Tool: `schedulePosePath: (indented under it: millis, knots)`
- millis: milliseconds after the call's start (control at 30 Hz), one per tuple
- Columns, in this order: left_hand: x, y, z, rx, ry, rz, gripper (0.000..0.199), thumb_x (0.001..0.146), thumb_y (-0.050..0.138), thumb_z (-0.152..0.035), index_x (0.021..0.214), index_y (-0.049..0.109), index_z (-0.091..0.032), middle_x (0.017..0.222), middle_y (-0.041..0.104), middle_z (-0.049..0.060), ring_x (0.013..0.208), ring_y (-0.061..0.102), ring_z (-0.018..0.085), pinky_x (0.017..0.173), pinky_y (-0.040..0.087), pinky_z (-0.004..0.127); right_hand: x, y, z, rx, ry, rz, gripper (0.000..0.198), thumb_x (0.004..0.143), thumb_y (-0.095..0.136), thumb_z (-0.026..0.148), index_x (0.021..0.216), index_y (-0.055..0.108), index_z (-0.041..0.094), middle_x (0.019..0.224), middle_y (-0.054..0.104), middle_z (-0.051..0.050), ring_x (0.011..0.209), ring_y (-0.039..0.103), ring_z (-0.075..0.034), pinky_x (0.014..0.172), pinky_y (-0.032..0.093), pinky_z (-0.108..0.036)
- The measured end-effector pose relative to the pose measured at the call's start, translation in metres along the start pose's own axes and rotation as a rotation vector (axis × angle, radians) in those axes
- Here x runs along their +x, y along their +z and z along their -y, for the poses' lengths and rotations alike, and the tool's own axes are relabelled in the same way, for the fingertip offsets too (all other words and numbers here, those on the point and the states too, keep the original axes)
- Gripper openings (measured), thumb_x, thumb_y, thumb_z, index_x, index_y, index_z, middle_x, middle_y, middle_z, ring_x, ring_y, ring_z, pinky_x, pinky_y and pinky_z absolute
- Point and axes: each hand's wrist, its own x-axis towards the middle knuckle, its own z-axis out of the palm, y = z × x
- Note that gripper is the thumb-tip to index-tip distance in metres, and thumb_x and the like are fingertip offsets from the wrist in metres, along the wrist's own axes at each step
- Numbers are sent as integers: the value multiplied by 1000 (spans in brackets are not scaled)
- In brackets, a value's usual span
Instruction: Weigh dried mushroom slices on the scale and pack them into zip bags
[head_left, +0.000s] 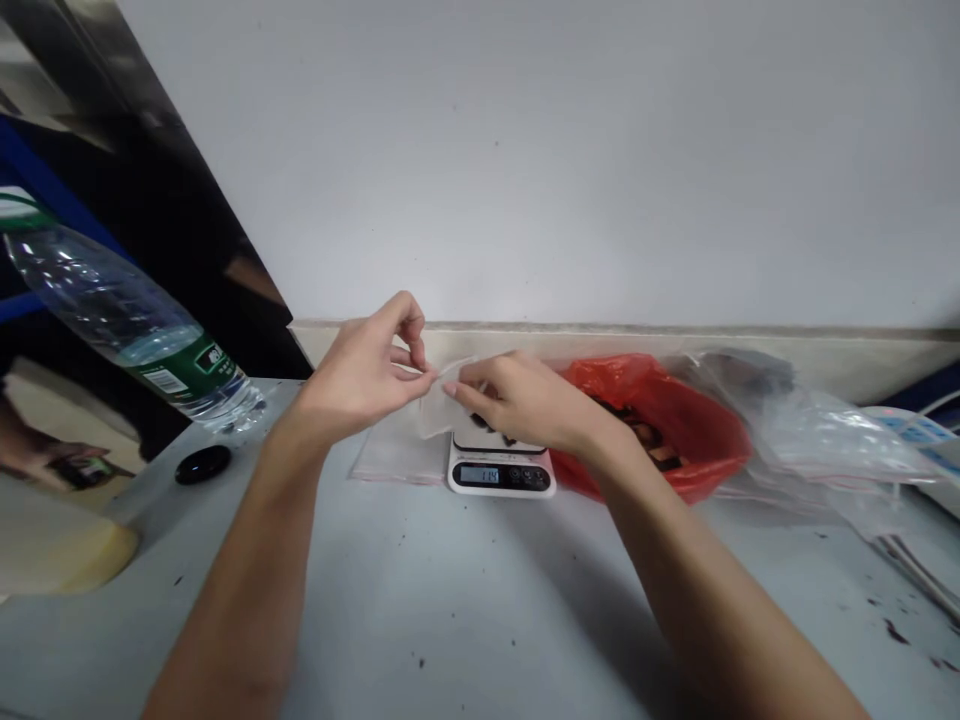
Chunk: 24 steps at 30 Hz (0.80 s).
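Note:
Thumb and finger of my left hand (375, 365) are pinched on the top edge of a small translucent bag (435, 412). My right hand (517, 395) has its fingers closed at the bag's other side, partly hiding it. Just below is a small white digital kitchen scale (501, 478) with a lit display. Dark pieces (510, 439) lie on its plate, half covered by my right hand. To the right, an open red plastic bag (697, 430) holds dark brown pieces (660, 445). Flat clear plastic bags (397, 455) lie left of the scale.
A large water bottle (142, 310) with a green label stands at the left, near a black round lid (202, 465) and a yellowish container (75, 545). More clear bags (840, 420) lie at the right. A wall (525, 180) rises behind. Another person's hand (45, 460) shows far left.

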Motion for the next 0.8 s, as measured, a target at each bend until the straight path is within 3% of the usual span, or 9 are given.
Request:
schedulePosePath:
  millis: [100, 167, 200, 267, 367, 433, 533, 667, 800]
  knots:
    - [-2, 2, -5, 13, 45, -94, 30, 79, 72, -35, 84, 45, -23, 85, 62, -3, 82, 74, 19, 80, 64, 34, 2, 2, 3, -85, 202, -150, 13, 88, 65, 21, 76, 67, 19, 71, 67, -4, 66, 54, -17, 63, 35, -30]
    - [-3, 2, -5, -6, 95, -74, 34, 80, 75, -42, 97, 53, -23, 105, 68, 2, 101, 73, 24, 94, 62, 41, 3, 1, 2, 12, 187, -232, 9, 79, 67, 10, 81, 69, 18, 78, 71, -5, 73, 61, -18, 66, 40, -29]
    - [-3, 2, -4, -3, 123, -17, 45, 77, 79, -47, 109, 57, -24, 122, 68, 5, 116, 69, 28, 103, 58, 45, 3, 0, 1, 87, 139, -250, 11, 76, 67, 8, 81, 68, 18, 79, 72, -4, 74, 62, -18, 68, 42, -28]
    - [-3, 2, -1, 49, 161, 159, 83, 66, 88, -53, 137, 53, -28, 154, 52, 9, 144, 49, 35, 119, 44, 51, 2, -3, -3, 221, 38, -260, 8, 74, 71, 12, 75, 66, 18, 75, 70, -1, 74, 63, -17, 69, 44, -28]
    - [-2, 5, 5, 142, 131, 350, 114, 61, 92, -52, 158, 34, -32, 171, 31, 9, 158, 27, 36, 128, 28, 52, 0, -4, -8, 355, -64, -227, 15, 76, 74, 25, 69, 63, 19, 69, 65, 1, 68, 59, -15, 68, 45, -28]
    - [-1, 6, 6, 167, 101, 348, 109, 68, 88, -47, 160, 31, -29, 171, 31, 11, 157, 29, 35, 127, 27, 50, -2, -4, -11, 427, -94, -188, 20, 81, 72, 32, 69, 61, 19, 70, 64, 1, 66, 57, -14, 67, 45, -28]
    - [0, 4, 7, 216, 98, 299, 91, 75, 80, -45, 154, 40, -24, 165, 42, 13, 151, 40, 35, 123, 34, 48, -3, -4, -15, 477, -54, -171, 24, 91, 63, 42, 80, 60, 21, 74, 64, 1, 66, 58, -14, 64, 45, -28]
    - [1, -4, 13, 330, 73, 316, 71, 79, 71, -42, 144, 51, -21, 150, 55, 12, 138, 52, 33, 117, 40, 45, -4, -9, -22, 248, 200, -169, 21, 97, 58, 39, 108, 61, 21, 92, 73, -6, 77, 66, -19, 69, 49, -30]
    - [1, -9, 21, 379, -2, 391, 76, 80, 65, -45, 150, 46, -21, 148, 54, 12, 134, 55, 31, 113, 42, 41, -3, -8, -31, 40, 414, 63, 57, 85, 76, 38, 137, 60, 21, 119, 75, -15, 105, 70, -28, 83, 53, -35]
